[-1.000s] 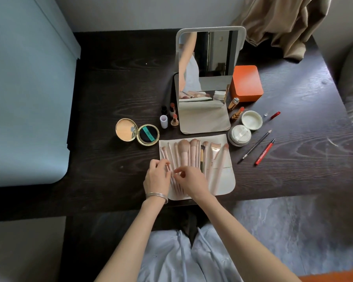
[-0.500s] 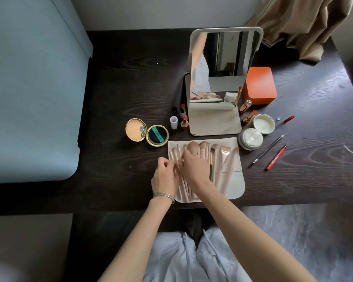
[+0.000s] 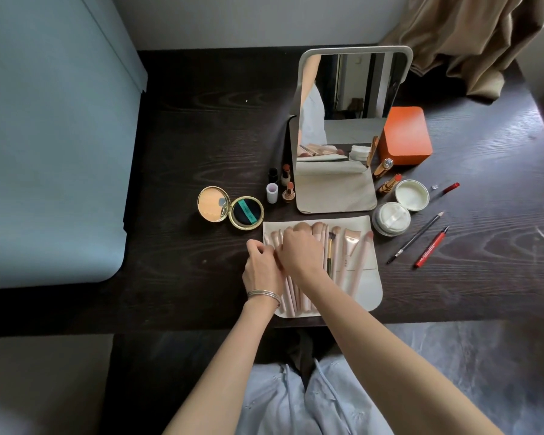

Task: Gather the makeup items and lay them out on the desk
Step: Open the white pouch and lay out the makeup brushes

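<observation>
A cream brush pouch (image 3: 366,288) lies open at the desk's front edge with several pink makeup brushes (image 3: 357,246) in its slots. My left hand (image 3: 259,268) has curled fingers pinching at the pouch's left edge. My right hand (image 3: 302,252) lies over the leftmost brushes, its fingers bent down round one of them; the fingertips are hidden. An open gold compact (image 3: 230,208) sits to the left. Lipsticks and small bottles (image 3: 285,185) stand by the mirror. Two white jars (image 3: 401,204), a dark pencil (image 3: 416,237) and red pencils (image 3: 431,248) lie to the right.
A standing mirror (image 3: 343,120) is behind the pouch, with an orange box (image 3: 404,135) to its right. A pale blue panel (image 3: 51,152) borders the dark wooden desk (image 3: 195,136) on the left. Beige cloth (image 3: 471,42) hangs at the back right.
Both hands have slid up the pouch from the brush handles toward the brush heads; the right hand now covers the leftmost brushes. The camera has shifted left, so the scene sits further right.
</observation>
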